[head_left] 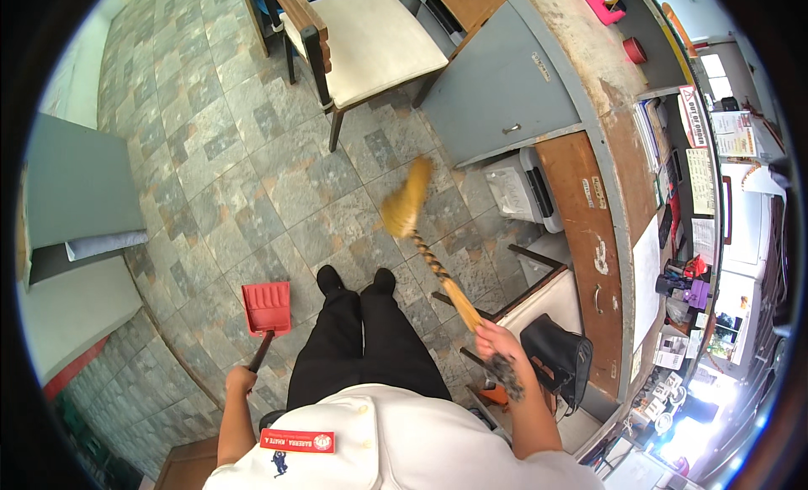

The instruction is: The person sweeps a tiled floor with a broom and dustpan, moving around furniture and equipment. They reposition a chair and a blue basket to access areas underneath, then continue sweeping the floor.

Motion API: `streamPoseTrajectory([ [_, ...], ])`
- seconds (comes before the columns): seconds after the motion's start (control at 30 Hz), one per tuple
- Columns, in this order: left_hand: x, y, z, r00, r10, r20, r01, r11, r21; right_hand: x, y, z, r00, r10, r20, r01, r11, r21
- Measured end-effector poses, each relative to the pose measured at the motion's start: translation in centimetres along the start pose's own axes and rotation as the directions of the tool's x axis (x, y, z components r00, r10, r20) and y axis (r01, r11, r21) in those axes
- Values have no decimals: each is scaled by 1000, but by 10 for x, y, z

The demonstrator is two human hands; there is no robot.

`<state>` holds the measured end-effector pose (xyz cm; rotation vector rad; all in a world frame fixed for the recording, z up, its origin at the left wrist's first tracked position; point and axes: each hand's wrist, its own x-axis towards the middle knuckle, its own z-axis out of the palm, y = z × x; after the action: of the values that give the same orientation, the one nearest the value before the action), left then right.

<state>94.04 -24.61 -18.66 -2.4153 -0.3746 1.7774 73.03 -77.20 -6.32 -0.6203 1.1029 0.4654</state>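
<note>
My right hand (pixel 497 340) is wrapped round the woven handle of a soft straw broom (pixel 402 205). The broom's yellow bristle head points away from me over the tiles and looks smeared by motion. Whether the bristles touch the floor I cannot tell. Down at my left side, my left hand (pixel 241 379) grips the dark handle of a red dustpan (pixel 267 308). Its ridged pan faces up, left of my shoes (pixel 357 280), and any dirt in it is too small to make out. Broom and dustpan are well apart.
A cream-seated chair (pixel 379 48) stands ahead by a grey cabinet (pixel 505 94). At right, a black bag (pixel 557 355) rests on another chair beside the long counter (pixel 589 35). Under it sits a white bin-like container (pixel 513 187). A grey cabinet (pixel 84 178) stands at left.
</note>
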Motion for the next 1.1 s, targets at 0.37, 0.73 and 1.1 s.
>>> streamPoseTrajectory([
  [0.37,-34,74,-21,994,85,-62,-92,989,-119,0,-70,-95,953,-182,-242,228,957,179],
  [0.73,-80,168,-21,984,58,-169,-75,993,-94,111,-121,-178,823,-446,-351,483,875,20],
  [1.1,-102,179,-3,984,-23,-175,20,1000,-22,343,-243,-252,878,-123,-463,303,892,337],
])
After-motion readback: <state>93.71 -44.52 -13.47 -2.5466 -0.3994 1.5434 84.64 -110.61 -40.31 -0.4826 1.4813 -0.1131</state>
